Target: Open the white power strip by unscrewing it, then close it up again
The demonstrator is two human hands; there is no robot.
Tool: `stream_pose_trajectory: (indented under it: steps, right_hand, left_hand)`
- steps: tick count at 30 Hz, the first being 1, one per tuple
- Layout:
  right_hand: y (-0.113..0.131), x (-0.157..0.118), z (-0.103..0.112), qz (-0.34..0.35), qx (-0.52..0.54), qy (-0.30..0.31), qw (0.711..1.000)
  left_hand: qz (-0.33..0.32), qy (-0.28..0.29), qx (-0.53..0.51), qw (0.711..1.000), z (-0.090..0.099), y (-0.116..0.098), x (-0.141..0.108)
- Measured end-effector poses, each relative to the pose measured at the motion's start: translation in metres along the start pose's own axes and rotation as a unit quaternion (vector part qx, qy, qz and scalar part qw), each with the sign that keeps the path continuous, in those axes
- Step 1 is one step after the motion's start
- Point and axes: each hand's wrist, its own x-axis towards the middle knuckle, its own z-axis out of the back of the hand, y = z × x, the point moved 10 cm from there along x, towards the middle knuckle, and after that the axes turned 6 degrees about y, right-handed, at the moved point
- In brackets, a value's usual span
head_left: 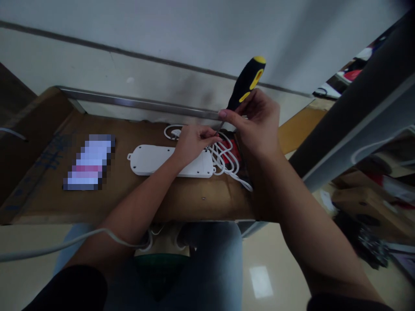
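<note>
My right hand is shut on a screwdriver with a black and yellow handle, its thin metal shaft slanting down towards my left hand. My left hand lies curled over the end of a white power strip, close to the shaft's tip. The tip and whatever my left fingers hold are hidden. Loops of white cable spread beside the strip, over a red object that is mostly covered.
Everything lies on a brown cardboard sheet, with a pixelated flat item to the left and a tiny screw near the front. A metal strip runs behind. A dark grey post stands at right; a pale cable crosses my lap.
</note>
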Motion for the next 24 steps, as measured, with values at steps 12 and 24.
stream_pose_trajectory:
  steps: [12,24]
  right_hand:
    - [-0.004,-0.005,-0.014,-0.007,0.041,0.084,0.996]
    - [-0.01,-0.002,-0.021,-0.027,0.105,0.112,0.988]
  left_hand:
    - [-0.03,0.085,-0.067,0.994,-0.012,-0.003,0.003]
    - [-0.021,0.022,-0.031,0.999,-0.001,0.0,0.003]
